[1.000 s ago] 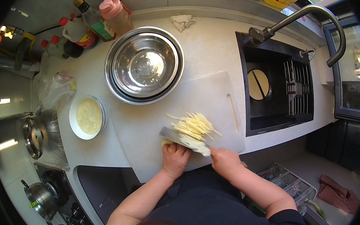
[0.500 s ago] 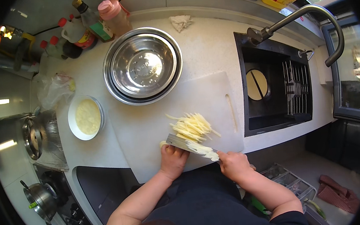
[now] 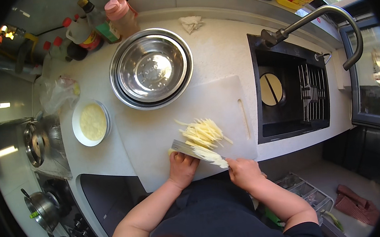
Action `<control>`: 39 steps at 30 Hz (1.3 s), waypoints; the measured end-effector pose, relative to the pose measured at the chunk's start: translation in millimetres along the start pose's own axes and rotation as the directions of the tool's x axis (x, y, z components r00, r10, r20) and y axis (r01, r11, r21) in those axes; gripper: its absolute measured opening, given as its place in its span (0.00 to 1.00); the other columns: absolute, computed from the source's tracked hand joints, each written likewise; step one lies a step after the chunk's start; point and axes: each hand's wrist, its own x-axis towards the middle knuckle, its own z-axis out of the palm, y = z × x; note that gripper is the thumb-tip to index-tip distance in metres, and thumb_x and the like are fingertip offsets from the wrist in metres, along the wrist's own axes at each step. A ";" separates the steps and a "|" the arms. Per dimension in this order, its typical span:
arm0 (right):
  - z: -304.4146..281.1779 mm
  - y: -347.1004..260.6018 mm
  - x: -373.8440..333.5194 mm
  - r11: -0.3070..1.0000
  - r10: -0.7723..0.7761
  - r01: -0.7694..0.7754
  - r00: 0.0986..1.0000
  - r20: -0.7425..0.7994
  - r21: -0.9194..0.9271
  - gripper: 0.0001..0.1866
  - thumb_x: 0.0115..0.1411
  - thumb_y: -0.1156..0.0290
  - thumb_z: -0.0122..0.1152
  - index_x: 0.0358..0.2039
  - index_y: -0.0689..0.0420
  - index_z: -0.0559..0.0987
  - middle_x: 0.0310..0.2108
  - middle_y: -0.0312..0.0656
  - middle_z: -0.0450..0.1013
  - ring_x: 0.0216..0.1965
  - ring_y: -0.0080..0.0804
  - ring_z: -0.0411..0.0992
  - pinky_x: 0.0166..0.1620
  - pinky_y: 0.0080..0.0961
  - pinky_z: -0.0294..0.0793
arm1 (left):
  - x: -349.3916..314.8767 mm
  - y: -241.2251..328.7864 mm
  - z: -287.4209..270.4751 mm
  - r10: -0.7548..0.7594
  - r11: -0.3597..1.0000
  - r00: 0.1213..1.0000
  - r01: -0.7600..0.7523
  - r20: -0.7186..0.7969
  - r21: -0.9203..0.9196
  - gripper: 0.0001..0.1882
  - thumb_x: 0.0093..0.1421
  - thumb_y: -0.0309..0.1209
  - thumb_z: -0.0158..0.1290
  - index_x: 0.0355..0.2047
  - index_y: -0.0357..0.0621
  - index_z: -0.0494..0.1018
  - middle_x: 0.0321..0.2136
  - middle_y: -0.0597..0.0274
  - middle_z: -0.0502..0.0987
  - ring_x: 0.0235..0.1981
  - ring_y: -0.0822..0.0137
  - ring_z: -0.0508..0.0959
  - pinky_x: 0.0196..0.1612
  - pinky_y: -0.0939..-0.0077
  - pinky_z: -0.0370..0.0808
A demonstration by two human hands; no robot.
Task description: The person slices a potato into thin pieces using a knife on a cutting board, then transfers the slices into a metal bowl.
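While the right hand (image 3: 244, 172) has its grip wrapped round the handle of the knife (image 3: 182, 147), the left hand (image 3: 184, 168) curls its grip over the pale piece (image 3: 171, 152), pinching it on the cutting board (image 3: 148, 134) right beside the blade. Should that piece roll or the fingertips creep forward, the edge could nick them, since there is hardly any gap between. Wet slices (image 3: 210, 156) clinging to the blade might also slide off and scatter into the heap of strips (image 3: 202, 132).
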 end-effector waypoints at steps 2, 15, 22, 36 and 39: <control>-11.3 -0.2 -6.5 0.999 0.038 -0.037 0.998 0.052 -0.006 0.04 0.54 0.71 0.56 0.29 0.57 0.75 0.24 0.49 0.75 0.25 0.50 0.76 0.29 0.46 0.76 | -2.7 0.4 1.1 -0.014 1.000 1.000 0.014 0.011 -0.005 0.10 0.51 0.31 0.53 0.34 0.52 0.78 0.38 0.66 0.74 0.44 0.60 0.72 0.44 0.58 0.65; 38.2 -8.6 40.5 0.991 -0.043 0.053 0.995 -0.085 0.119 0.04 0.53 0.73 0.56 0.30 0.56 0.75 0.24 0.49 0.75 0.26 0.51 0.76 0.31 0.47 0.75 | -1.2 0.5 -0.8 -0.019 1.000 0.999 0.019 0.027 -0.017 0.08 0.50 0.32 0.53 0.33 0.52 0.77 0.40 0.66 0.74 0.48 0.60 0.71 0.44 0.58 0.65; -9.7 2.8 -4.2 0.999 0.040 -0.038 0.996 0.079 -0.028 0.11 0.53 0.72 0.58 0.37 0.54 0.81 0.23 0.47 0.75 0.26 0.49 0.75 0.30 0.45 0.75 | -3.7 0.0 2.0 -0.023 0.999 1.000 0.023 0.008 -0.022 0.09 0.50 0.31 0.53 0.33 0.52 0.77 0.39 0.65 0.74 0.48 0.60 0.71 0.44 0.57 0.65; 25.8 -6.3 30.3 0.998 -0.024 0.024 1.000 0.008 0.058 0.06 0.54 0.72 0.55 0.33 0.56 0.76 0.25 0.50 0.76 0.27 0.51 0.76 0.32 0.46 0.76 | -7.8 -2.4 5.5 -0.016 1.000 1.000 0.016 0.016 -0.005 0.09 0.51 0.32 0.53 0.34 0.52 0.77 0.39 0.64 0.74 0.48 0.58 0.71 0.45 0.57 0.65; 0.2 -4.2 4.0 1.000 -0.003 0.003 1.000 0.027 0.026 0.07 0.54 0.72 0.56 0.34 0.56 0.77 0.25 0.50 0.76 0.27 0.51 0.76 0.32 0.46 0.76 | -8.4 -3.2 3.6 -0.014 1.000 1.000 0.014 0.011 -0.011 0.10 0.51 0.32 0.53 0.36 0.53 0.77 0.40 0.64 0.74 0.49 0.59 0.71 0.46 0.57 0.65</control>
